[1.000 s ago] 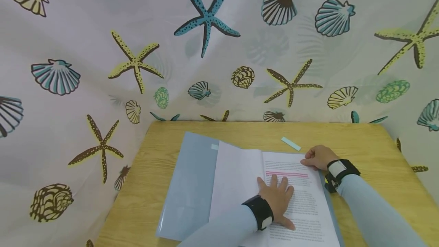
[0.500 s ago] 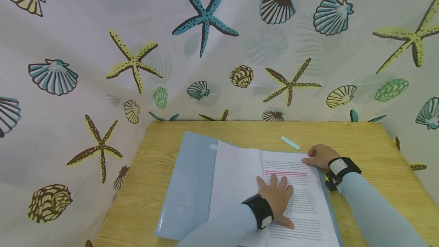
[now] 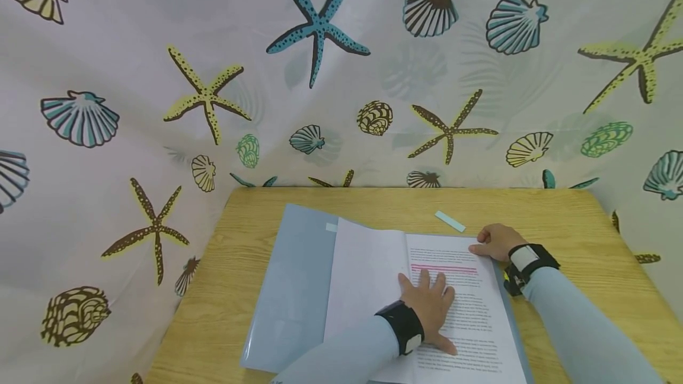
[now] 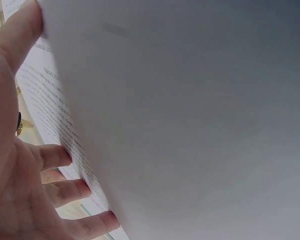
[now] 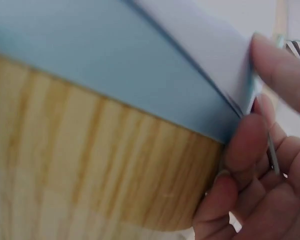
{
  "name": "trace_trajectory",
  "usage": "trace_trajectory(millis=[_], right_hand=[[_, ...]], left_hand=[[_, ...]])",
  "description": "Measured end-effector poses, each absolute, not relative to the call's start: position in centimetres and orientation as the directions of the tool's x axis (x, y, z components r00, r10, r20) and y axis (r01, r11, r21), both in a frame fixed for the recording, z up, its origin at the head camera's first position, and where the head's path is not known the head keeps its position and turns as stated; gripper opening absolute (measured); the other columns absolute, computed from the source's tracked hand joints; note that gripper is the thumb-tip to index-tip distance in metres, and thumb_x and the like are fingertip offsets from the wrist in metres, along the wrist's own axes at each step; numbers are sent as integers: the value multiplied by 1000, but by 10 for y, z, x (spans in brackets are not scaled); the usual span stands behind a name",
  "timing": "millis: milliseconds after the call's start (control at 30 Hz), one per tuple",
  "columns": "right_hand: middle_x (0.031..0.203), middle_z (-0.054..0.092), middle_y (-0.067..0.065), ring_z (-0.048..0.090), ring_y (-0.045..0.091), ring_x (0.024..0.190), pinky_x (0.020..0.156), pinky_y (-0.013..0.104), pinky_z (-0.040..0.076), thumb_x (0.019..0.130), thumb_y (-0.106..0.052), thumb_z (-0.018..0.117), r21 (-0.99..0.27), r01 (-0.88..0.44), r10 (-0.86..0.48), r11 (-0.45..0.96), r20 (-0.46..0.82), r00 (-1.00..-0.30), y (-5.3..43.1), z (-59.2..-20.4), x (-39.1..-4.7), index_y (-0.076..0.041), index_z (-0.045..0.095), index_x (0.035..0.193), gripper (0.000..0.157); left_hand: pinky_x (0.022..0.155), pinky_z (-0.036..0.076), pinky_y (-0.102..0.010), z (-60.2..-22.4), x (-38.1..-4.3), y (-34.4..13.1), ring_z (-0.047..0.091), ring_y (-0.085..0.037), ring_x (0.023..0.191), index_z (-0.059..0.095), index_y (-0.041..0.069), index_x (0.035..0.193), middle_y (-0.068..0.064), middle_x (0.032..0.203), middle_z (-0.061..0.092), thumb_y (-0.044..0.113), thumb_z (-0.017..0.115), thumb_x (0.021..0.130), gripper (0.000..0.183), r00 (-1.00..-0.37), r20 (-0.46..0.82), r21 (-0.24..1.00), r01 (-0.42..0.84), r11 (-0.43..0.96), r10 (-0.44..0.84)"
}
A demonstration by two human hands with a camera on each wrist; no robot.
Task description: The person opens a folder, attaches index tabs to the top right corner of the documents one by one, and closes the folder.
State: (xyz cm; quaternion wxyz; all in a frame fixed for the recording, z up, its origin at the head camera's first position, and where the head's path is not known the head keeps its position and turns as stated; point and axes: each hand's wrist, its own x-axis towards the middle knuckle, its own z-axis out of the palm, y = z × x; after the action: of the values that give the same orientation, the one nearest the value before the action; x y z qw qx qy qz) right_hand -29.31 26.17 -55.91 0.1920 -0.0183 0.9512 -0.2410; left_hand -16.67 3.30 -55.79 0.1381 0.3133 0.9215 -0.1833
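A light-blue folder lies spread on the table, holding a stack of papers. The printed page on the right carries pink highlighted lines near its top; the turned page on the left is blank. My left hand rests on the printed page, fingers spread; in the left wrist view its fingertips touch the print beside the blank sheet. At the upper right corner, my right hand pinches the papers and folder, thumb on top and fingers curled beneath. A thin grey edge shows between those fingers.
Behind the papers, a small pale-blue strip lies on the wooden table. A white label sits on the folder's left cover. A curtain printed with shells and starfish hangs at the table's back and sides.
The head view has shifted very slightly. Both hands keep their places on the papers.
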Motion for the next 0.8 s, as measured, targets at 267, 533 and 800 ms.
trace_trajectory(millis=[267, 533, 800], right_hand=[[86, 58, 10, 52, 25, 78, 65, 33, 41, 89, -31, 68, -470, 45, -145, 881, -361, -921, 263, -558, -296, 0, 61, 101, 34], [79, 57, 11, 54, 24, 68, 53, 32, 43, 85, -49, 67, -423, 80, -87, 903, -361, -929, 253, -555, -290, 2, 60, 93, 52], [83, 58, 13, 55, 24, 71, 55, 31, 45, 86, -45, 69, -395, 102, -68, 913, -393, -917, 250, -556, -292, 6, 58, 100, 53]], left_hand=[[95, 36, -65, -558, -167, 32, 25, -29, 142, 26, 36, 150, 5, 157, 21, 96, 45, 49, 118, -765, -362, -244, 629, 738, 532], [94, 37, -65, -555, -166, 31, 27, -29, 141, 27, 36, 150, 4, 157, 23, 96, 45, 49, 119, -766, -351, -256, 631, 732, 538], [94, 38, -64, -553, -164, 29, 27, -30, 140, 28, 36, 149, 4, 156, 24, 96, 44, 49, 118, -763, -344, -249, 636, 731, 547]])
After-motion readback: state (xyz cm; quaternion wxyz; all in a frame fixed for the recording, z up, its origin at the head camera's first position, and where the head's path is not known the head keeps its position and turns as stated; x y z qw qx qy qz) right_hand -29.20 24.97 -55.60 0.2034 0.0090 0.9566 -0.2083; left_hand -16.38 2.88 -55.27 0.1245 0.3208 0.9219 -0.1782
